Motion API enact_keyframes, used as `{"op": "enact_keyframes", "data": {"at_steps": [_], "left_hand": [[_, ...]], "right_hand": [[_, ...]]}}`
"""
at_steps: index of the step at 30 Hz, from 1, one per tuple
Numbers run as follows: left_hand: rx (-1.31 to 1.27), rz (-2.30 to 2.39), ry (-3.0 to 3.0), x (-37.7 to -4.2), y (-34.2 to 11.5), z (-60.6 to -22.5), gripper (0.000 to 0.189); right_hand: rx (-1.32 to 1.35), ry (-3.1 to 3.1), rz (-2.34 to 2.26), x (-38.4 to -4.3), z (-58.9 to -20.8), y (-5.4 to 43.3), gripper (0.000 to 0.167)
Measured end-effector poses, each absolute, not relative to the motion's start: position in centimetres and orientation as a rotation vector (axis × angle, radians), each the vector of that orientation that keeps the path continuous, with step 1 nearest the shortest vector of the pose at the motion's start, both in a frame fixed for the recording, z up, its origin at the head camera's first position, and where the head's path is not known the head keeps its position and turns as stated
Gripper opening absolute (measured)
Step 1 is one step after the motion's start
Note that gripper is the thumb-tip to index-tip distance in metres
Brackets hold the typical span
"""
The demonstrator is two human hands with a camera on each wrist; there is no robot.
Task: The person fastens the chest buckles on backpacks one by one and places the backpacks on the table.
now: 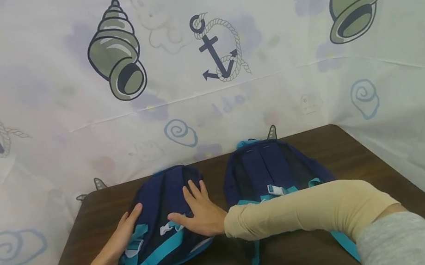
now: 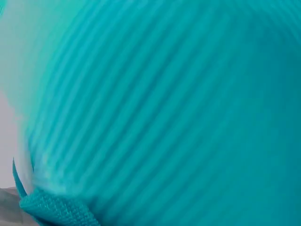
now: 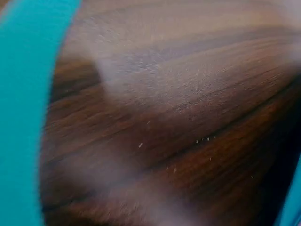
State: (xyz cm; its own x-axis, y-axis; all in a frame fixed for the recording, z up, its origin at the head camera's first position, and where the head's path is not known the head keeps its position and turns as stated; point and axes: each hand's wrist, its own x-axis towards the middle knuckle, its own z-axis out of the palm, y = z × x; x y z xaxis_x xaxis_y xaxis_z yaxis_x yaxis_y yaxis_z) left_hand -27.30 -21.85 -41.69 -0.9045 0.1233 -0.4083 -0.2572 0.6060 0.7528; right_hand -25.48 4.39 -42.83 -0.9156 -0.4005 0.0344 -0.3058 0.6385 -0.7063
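Note:
A navy backpack [image 1: 160, 197] with turquoise straps lies on the left half of the table. My left hand [image 1: 122, 236] rests along its left side, near a turquoise strap and buckle. Spread fingers of my right hand [image 1: 202, 211] lie on its right side, by a white buckle [image 1: 166, 228]. Beside it, a second navy backpack [image 1: 262, 166] of the same kind is partly covered by my right forearm. Up close, a ribbed turquoise strap [image 2: 164, 113] fills the left wrist view. A turquoise strap [image 3: 23, 113] also edges the right wrist view. Neither hand's fingers show in the wrist views.
Both backpacks sit on a dark brown wooden table [image 1: 338, 153]. Loose turquoise straps [image 1: 255, 263] hang toward the near edge. A pale cloth [image 1: 273, 94] printed with shells and anchors stands behind and around the table.

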Motion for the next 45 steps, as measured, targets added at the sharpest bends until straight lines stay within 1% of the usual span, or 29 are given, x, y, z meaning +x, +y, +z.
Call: {"op": "enact_keyframes", "data": {"at_steps": [5, 9, 12, 14, 18, 22, 26, 29, 32, 37, 39, 42, 45], "left_hand": [[-0.082, 1.154, 2.463, -27.2, -22.5, -42.1, 0.106], [-0.004, 1.032, 2.553, -27.2, -22.6, -42.3, 0.094], [0.037, 0.897, 2.63, -27.2, -22.8, -42.3, 0.091], [0.045, 0.781, 2.685, -27.1, -22.8, -42.5, 0.094], [-0.051, 0.562, 2.768, -26.4, -22.6, -43.7, 0.105], [-0.137, 0.472, 2.794, -26.1, -22.3, -44.4, 0.113], [-0.103, 0.451, 2.821, -26.3, -22.1, -44.0, 0.112], [-0.049, 0.439, 2.826, -26.5, -22.7, -43.3, 0.106], [0.033, 0.403, 2.842, -26.6, -24.0, -42.3, 0.101], [0.274, 0.324, 2.884, -26.6, -26.3, -40.1, 0.087], [0.357, 0.326, 2.88, -26.5, -26.8, -39.2, 0.08], [0.423, 0.34, 2.85, -26.0, -27.3, -38.5, 0.073], [0.413, 0.342, 2.783, -25.2, -27.9, -38.5, 0.073]], "right_hand": [[-0.582, 2.728, -1.187, -25.5, -44.9, 3.7, 0.105], [-0.611, 2.732, -1.208, -25.4, -45.7, 3.1, 0.102], [-0.635, 2.742, -1.219, -25.5, -45.9, 2.5, 0.096], [-0.649, 2.736, -1.225, -25.5, -45.9, 2.1, 0.093], [-0.682, 2.739, -1.177, -25.3, -46.5, 1.4, 0.092], [-0.714, 2.797, -1.057, -25.6, -47.4, 1.3, 0.091], [-0.694, 2.903, -0.93, -26.0, -47.6, 2.0, 0.09], [-0.696, 2.98, -0.847, -26.1, -47.2, 2.5, 0.088], [-0.785, 3.047, -0.754, -26.5, -46.6, 2.7, 0.081], [-1.096, 3.022, -0.604, -27.3, -44.8, 1.4, 0.051], [-1.18, 2.961, -0.531, -27.6, -43.9, 0.6, 0.043], [-1.23, 2.895, -0.357, -27.9, -43.3, -0.6, 0.043], [-1.242, 2.881, -0.196, -28.0, -43.4, -1.7, 0.042]]}}
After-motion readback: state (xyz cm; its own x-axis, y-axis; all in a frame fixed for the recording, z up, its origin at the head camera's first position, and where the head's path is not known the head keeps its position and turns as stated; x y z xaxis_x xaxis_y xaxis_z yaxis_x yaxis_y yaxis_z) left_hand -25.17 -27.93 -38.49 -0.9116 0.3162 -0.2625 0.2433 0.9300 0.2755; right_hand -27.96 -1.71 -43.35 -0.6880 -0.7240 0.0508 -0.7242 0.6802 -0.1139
